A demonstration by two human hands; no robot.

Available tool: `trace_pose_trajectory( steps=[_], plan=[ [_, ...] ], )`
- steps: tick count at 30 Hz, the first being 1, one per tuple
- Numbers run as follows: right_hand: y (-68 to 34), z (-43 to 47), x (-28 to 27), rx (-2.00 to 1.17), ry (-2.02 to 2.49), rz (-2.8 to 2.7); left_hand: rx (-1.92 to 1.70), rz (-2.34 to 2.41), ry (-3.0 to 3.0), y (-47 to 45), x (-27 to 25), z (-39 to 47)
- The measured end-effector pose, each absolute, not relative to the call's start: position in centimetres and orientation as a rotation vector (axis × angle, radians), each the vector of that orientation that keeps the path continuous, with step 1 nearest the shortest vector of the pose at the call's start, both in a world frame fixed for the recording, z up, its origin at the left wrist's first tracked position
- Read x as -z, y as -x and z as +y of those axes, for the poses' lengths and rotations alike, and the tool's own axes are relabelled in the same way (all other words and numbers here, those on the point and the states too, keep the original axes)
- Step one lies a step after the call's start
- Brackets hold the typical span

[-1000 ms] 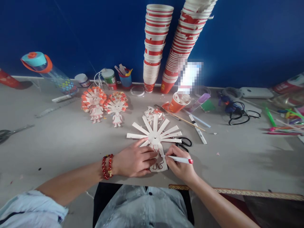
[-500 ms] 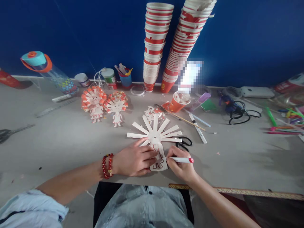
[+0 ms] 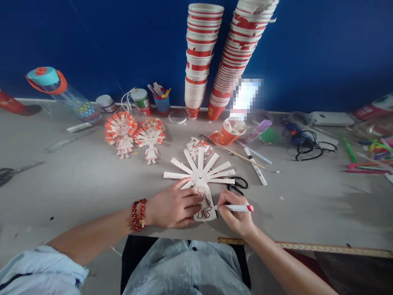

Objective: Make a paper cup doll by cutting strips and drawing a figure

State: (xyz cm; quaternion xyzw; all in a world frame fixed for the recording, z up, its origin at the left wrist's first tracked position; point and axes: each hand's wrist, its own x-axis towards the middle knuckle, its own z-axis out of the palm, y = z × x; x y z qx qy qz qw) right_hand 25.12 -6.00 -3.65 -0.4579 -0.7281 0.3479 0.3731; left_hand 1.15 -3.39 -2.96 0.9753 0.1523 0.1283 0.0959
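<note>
Under the fingers of your left hand (image 3: 173, 207), slightly spread and pressed flat, a white paper cut-out (image 3: 199, 179) lies on the bench (image 3: 294, 209), its strips fanning out beyond your fingertips and its lower panel bearing a dark red outline of a small figure. Just right of those fingers, your right hand (image 3: 237, 218) pinches a red-ended white pen (image 3: 242, 208) between thumb and fingers, its tip at the panel's right edge; whether ink meets paper is too fine to tell. A clean line here probably calls for even pressure from the left fingers, set clear of any wet ink, since they cover part of the outline. Draw slowly, and turn the cut-out rather than bending your wrist; this near the edge, a hurried stroke could slip onto the bench. Beyond the right fingers, black-handled scissors (image 3: 236, 187) lie beside the strips, near enough to snag one during a turn.
</note>
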Motion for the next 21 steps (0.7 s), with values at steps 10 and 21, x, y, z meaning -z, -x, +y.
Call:
trace_pose_trajectory(
  steps=[10, 21],
  plan=[
    [-24.6, -5.4, 3.7, -0.858, 1.314, -1.758, -0.352, 0.473, -2.920, -1.2, 2.6, -3.3],
    [-24.1, -4.1, 4.0, -0.653, 1.278, -1.873, -0.301, 0.524, -2.941, -1.0, 3.0, -3.4]
  ],
)
